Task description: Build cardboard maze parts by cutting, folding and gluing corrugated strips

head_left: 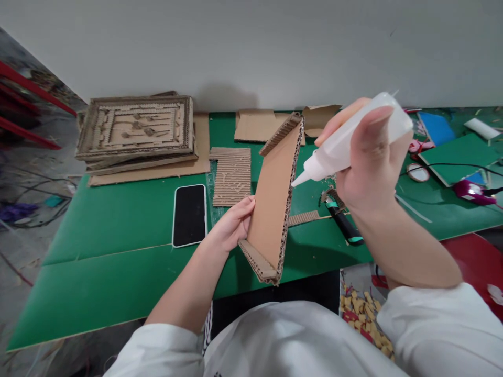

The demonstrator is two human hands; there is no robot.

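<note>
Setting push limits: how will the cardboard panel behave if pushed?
The panel is probably light for its size: the left hand alone holds it, at one edge. Likely fairly stiff, given its corrugated rim. That rim, visibly hollow, might crush under hard pushing.

Left hand (234, 222) holds cardboard piece (272, 201); right hand (368, 175), tilted bottle (338, 147).

green table (118, 277) | phone (189, 214) | corrugated cardboard (233, 180) | black-and-teal cutter (346, 224) | cardboard strip (304, 218)

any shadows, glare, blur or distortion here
Head view: soft shadows on wall and table; head view: pale sheen at the table's left; head view: bottle and held cardboard fairly sharp, red bars at far left softer, wide-angle stretch towards the edges.
</note>
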